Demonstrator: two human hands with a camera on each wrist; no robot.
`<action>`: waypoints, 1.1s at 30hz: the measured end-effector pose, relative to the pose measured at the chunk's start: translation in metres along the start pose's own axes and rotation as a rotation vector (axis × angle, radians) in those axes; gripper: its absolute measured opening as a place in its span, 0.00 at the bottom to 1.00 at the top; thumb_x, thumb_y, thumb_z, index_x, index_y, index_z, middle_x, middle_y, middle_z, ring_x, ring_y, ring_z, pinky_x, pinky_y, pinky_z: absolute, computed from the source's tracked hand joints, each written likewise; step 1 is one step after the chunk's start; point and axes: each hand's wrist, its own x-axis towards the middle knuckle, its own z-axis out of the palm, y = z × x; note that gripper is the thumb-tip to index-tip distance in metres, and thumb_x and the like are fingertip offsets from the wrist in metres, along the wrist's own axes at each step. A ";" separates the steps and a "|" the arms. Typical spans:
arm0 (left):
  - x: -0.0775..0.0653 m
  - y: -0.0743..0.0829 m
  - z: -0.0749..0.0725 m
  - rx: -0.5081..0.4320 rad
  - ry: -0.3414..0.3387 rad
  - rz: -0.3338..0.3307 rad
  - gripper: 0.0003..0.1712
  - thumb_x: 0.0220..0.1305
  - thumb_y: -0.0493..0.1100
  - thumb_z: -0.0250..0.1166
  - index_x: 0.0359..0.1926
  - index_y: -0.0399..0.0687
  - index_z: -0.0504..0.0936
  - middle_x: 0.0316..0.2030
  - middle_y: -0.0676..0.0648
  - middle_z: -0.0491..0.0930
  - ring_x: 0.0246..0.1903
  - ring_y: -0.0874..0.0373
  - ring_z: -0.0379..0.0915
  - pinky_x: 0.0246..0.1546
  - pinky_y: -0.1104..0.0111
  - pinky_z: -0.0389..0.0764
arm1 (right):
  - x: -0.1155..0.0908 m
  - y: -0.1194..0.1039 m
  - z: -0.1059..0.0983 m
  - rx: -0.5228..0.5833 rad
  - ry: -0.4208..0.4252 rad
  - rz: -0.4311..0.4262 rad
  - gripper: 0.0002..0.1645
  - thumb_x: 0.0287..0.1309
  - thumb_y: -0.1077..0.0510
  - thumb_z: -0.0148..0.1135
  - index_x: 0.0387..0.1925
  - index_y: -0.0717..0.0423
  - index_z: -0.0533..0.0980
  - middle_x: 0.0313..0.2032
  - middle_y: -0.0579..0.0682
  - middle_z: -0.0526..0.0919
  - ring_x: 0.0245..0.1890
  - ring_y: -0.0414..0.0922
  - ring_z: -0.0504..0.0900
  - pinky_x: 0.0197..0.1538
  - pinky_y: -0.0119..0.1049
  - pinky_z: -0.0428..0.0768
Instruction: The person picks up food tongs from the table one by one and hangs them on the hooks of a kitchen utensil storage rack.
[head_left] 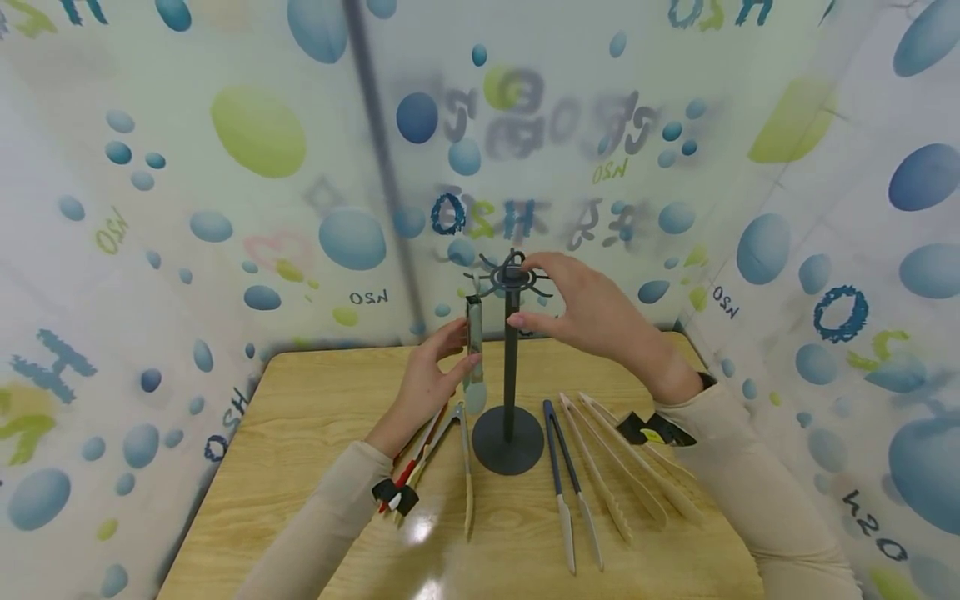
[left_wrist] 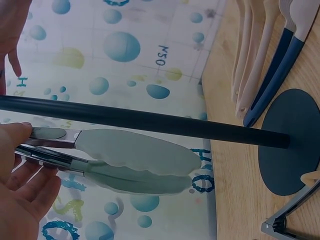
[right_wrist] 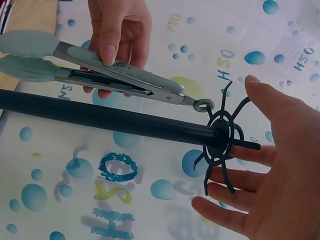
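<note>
My left hand (head_left: pixel 423 379) grips a pair of metal tongs (right_wrist: pixel 125 70) with pale green scalloped heads, thumb on one arm and fingers on the other. They hang heads down beside the pole of a dark stand (head_left: pixel 511 367). In the right wrist view, the pull ring (right_wrist: pixel 203 105) at the tongs' end overlaps one of the curved hooks (right_wrist: pixel 226 95) at the stand's top. Around that hook crown my right hand (head_left: pixel 600 308) spreads its fingers, thumb on one side. The stand's round base (head_left: pixel 507 442) rests on the wooden table.
Left of the base lie splayed tongs (head_left: pixel 468 475) with beige tips and a red utensil (head_left: pixel 408 473), partly behind my left wrist. To the right are blue-handled tongs (head_left: pixel 557 467) and several beige tongs (head_left: pixel 600 475). A patterned curtain (head_left: pixel 315 167) surrounds the table (head_left: pixel 315 433).
</note>
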 end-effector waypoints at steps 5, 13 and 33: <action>0.000 0.000 0.000 0.024 -0.001 0.004 0.33 0.66 0.44 0.66 0.70 0.47 0.68 0.62 0.41 0.77 0.56 0.45 0.79 0.60 0.49 0.78 | -0.001 0.004 -0.003 -0.027 -0.021 -0.086 0.32 0.69 0.41 0.56 0.70 0.46 0.67 0.72 0.56 0.66 0.72 0.55 0.65 0.68 0.58 0.69; -0.001 -0.002 0.001 0.036 -0.002 0.005 0.34 0.66 0.44 0.66 0.71 0.47 0.67 0.62 0.40 0.77 0.56 0.45 0.79 0.59 0.49 0.78 | 0.004 0.010 -0.017 -0.047 -0.143 -0.116 0.27 0.76 0.51 0.46 0.72 0.46 0.65 0.73 0.58 0.64 0.73 0.57 0.63 0.70 0.59 0.66; 0.002 0.001 0.003 0.024 0.009 0.013 0.34 0.67 0.41 0.65 0.72 0.45 0.66 0.61 0.38 0.77 0.56 0.43 0.79 0.58 0.49 0.79 | 0.009 0.007 -0.027 -0.063 -0.189 -0.115 0.31 0.68 0.45 0.59 0.71 0.43 0.68 0.66 0.56 0.71 0.62 0.55 0.75 0.61 0.55 0.75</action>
